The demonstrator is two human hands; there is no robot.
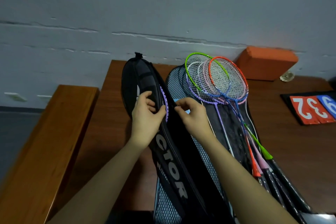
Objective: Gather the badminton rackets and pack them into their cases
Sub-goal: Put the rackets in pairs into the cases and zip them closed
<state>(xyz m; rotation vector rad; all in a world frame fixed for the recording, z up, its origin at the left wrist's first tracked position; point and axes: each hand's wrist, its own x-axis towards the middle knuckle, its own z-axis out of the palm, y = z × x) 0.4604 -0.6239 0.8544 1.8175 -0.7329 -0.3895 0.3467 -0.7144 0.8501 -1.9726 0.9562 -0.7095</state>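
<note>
both hands' fingers [151, 104] pinch the black case [169, 152] edges around the purple racket [164, 104].

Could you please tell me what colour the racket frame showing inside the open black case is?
Purple racket frame, seen in the head view, inside the black case.

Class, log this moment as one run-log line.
left hand: grips black case | right hand: pinches case edge | purple racket: partly inside | loose rackets: table
</note>
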